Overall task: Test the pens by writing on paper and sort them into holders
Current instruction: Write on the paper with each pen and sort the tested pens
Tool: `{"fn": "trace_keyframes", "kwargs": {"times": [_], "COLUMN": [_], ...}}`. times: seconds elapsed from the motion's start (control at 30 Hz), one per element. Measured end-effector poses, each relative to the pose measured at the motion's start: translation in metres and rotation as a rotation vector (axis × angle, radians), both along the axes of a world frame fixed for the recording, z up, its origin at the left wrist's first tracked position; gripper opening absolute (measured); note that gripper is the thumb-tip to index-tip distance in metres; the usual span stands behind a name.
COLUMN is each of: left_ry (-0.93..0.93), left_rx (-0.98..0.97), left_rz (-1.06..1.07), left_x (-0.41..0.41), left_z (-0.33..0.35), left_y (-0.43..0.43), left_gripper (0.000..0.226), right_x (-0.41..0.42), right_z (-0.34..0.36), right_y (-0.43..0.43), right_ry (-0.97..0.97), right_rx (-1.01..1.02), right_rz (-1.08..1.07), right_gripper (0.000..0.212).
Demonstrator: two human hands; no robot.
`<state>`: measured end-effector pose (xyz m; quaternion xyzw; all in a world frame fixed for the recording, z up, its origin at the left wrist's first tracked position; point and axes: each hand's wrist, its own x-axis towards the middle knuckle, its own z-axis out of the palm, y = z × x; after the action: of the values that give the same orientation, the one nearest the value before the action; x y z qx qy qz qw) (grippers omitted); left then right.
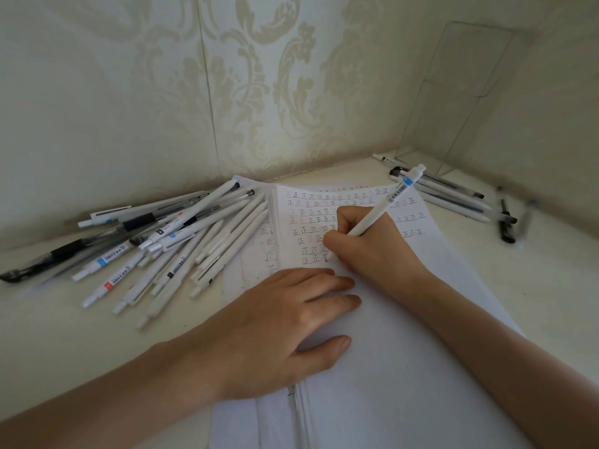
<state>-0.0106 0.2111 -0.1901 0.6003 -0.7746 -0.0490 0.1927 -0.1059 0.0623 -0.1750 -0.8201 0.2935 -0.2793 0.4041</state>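
My right hand (366, 244) grips a white pen (389, 199) with a blue band, its tip down on the paper (405, 335) at the end of the lowest row of written characters. My left hand (285, 322) lies flat on the paper's left part, fingers spread, holding nothing. A large heap of pens (168, 241), mostly white with a few black and clear ones, lies on the table left of the paper. A smaller group of pens (447, 192) lies at the back right. No pen holder is visible.
A clear plastic stand (453, 102) leans in the back right corner against the patterned wall. Two dark pens (507, 218) lie apart at the far right. More sheets stick out under the top paper along its left side.
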Motion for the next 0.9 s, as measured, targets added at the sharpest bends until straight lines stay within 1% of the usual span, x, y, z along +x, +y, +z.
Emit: {"fn": "trace_keyframes", "kwargs": {"times": [0.13,0.3,0.37,0.5,0.6,0.67,0.7,0.8,0.87,0.9], "left_ry": [-0.005,-0.005,-0.001,0.002,0.016,0.028,0.029,0.026,0.071,0.113], "left_rx": [-0.003,0.011,0.010,-0.001,-0.007,-0.026,-0.042,-0.101,-0.127,-0.126], "left_rz": [-0.002,-0.007,-0.008,-0.013,-0.009,0.001,0.009,0.043,0.078,0.098], "left_x": [0.000,0.002,0.002,0.002,0.004,0.004,0.004,0.004,0.003,0.003], "left_z": [0.000,-0.001,-0.001,-0.001,0.000,0.000,0.000,0.000,0.002,0.004], "left_y": [0.001,0.000,0.000,0.000,0.000,0.001,0.001,0.002,0.003,0.004], "left_gripper": [0.049,0.051,0.051,0.049,0.045,0.042,0.040,0.034,0.026,0.021], "right_x": [-0.001,0.000,-0.001,-0.003,-0.010,-0.014,-0.016,-0.021,-0.023,-0.023], "right_z": [0.001,0.000,-0.001,0.004,0.009,0.009,0.008,0.011,0.013,0.013], "right_y": [0.001,0.000,-0.001,-0.002,-0.008,-0.013,-0.015,-0.019,-0.019,-0.018], "right_ry": [-0.005,0.021,0.020,-0.050,-0.120,-0.179,-0.199,-0.294,-0.354,-0.357], "right_rx": [0.033,-0.012,-0.013,0.062,0.166,0.232,0.263,0.426,0.536,0.532], "right_rz": [0.015,-0.030,-0.051,-0.044,-0.037,-0.001,0.038,0.188,0.263,0.287], "right_gripper": [0.029,0.039,0.039,0.035,0.027,0.011,0.007,0.037,0.045,0.047]}}
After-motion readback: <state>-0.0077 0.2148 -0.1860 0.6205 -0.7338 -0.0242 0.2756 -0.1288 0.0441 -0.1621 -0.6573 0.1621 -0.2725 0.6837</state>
